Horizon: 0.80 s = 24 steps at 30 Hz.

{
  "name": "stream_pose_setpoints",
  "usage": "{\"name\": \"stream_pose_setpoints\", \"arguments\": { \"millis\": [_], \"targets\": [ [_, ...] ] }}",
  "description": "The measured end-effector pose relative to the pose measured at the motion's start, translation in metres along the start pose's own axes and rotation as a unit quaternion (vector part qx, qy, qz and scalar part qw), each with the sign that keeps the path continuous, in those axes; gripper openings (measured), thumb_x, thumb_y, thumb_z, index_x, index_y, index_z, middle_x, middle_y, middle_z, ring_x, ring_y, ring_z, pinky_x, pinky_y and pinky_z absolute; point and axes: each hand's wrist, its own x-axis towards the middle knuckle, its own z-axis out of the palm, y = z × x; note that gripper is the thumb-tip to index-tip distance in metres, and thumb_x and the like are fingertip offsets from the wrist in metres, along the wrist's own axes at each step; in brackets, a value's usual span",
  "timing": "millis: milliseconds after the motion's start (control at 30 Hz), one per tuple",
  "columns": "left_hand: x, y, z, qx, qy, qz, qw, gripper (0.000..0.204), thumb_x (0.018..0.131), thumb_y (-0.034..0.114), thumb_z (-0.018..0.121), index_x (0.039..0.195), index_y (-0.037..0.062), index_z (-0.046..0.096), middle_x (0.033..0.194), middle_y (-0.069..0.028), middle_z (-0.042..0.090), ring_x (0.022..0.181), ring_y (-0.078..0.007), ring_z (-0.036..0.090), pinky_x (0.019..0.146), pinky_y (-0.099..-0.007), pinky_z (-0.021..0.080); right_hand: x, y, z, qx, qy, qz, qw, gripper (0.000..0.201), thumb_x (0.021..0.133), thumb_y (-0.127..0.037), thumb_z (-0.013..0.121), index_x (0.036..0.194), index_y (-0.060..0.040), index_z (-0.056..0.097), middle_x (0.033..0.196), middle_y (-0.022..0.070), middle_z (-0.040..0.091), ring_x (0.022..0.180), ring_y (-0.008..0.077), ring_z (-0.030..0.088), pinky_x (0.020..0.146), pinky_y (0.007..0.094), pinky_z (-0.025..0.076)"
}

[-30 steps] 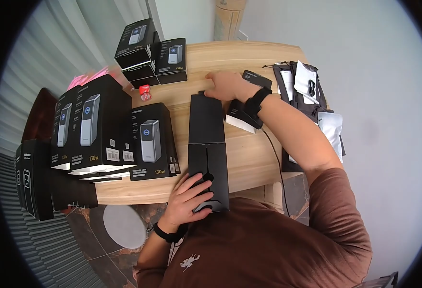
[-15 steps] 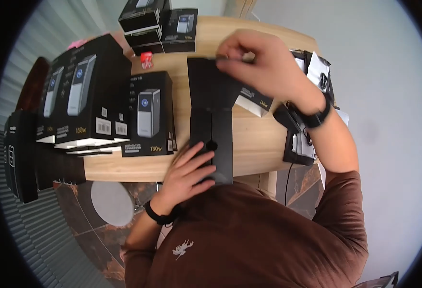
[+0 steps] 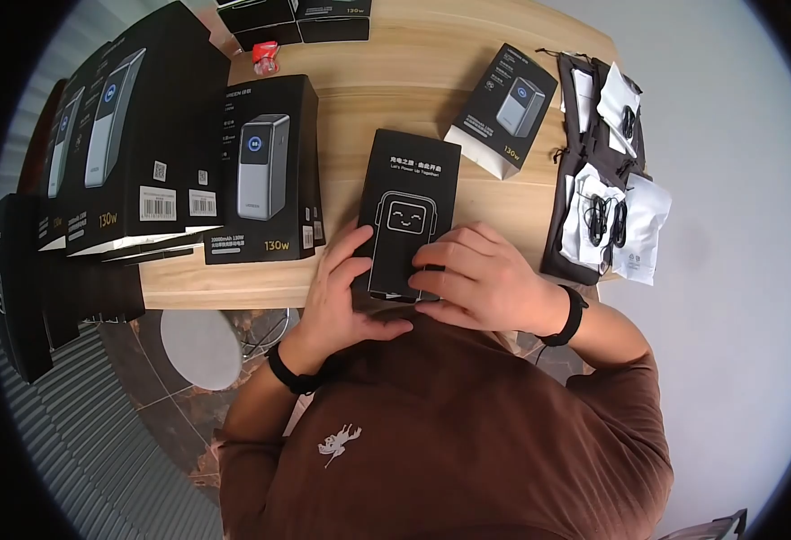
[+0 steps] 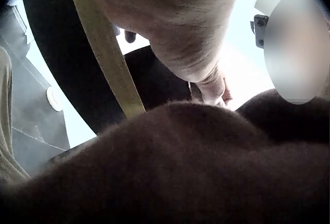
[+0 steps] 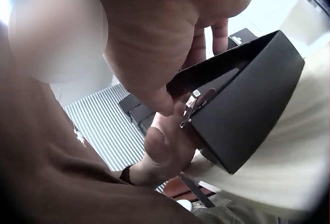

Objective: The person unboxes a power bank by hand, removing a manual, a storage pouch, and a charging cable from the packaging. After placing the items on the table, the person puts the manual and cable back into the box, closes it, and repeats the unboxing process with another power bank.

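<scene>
A black box (image 3: 411, 180) with a line-drawn smiling face and white lettering on its top panel stands in front of me, between both hands. My left hand (image 3: 334, 286) holds its left side, fingers along the edge and thumb stretched across near my shirt. At the near end, my right hand (image 3: 481, 277) has its fingers bent over the face panel and its thumb low at the front edge. In the right wrist view, a dark gap shows between the panels of this box (image 5: 250, 105), beside the right thumb. The left wrist view is mostly filled by skin and sleeve.
Another black box (image 3: 508, 108) marked 130w lies behind to the right. Larger printed boxes (image 3: 134, 126) and a single one (image 3: 260, 171) crowd the left. Dark pouches (image 3: 580, 135) with white packets and cables (image 3: 598, 220) lie right. A red wrapper (image 3: 266, 58) is farther back.
The right hand has swung the box's lid from lying open at the far side over toward me, so the smiling face now shows. The left hand stays at the box's left side.
</scene>
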Motion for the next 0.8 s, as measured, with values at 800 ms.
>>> {"name": "stream_pose_setpoints", "arguments": {
  "millis": [800],
  "targets": [
    [0.016,0.023,-0.006,0.119,-0.048,0.0,0.992,0.039,0.076,0.021,0.092,0.107,0.013,0.071,0.146,-0.0124,0.061,0.143,-0.0446,0.048,0.115,-0.0544,0.045,-0.023,0.005,0.014,-0.031,0.004,-0.023,0.999,0.028,0.079,-0.018,0.087,0.103,-0.0116,0.075,0.116,0.0061,0.069,0.105,0.0283,0.065,0.099,0.0476,0.052]
  ]
}}
